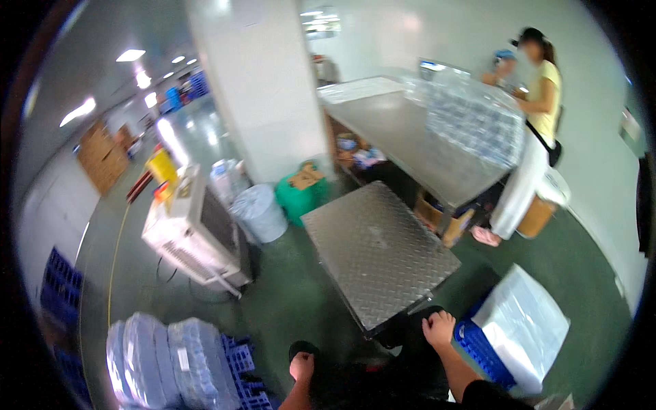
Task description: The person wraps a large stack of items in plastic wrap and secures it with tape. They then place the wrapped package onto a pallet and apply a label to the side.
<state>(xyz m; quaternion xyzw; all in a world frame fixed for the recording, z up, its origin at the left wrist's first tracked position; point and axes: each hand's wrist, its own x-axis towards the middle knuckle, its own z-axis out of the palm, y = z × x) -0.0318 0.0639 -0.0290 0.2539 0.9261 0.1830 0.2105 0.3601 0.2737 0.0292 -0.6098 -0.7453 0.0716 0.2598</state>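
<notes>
Low in the view, my left hand is curled into a loose fist with nothing seen in it, beside a black shape that may be my shoe or knee. My right hand is over my dark trousers, its fingers bent but a little apart, and holds nothing that I can see. Just ahead of both hands stands a low platform with a bare, patterned metal top. To the right of my right hand, a white wrapped stack sits on a blue plastic crate.
Clear-wrapped bundles stand by a blue pallet at lower left. Left of the platform are a white air cooler, a lined bin and a green bin. Two people work at a steel table bearing plastic-wrapped goods.
</notes>
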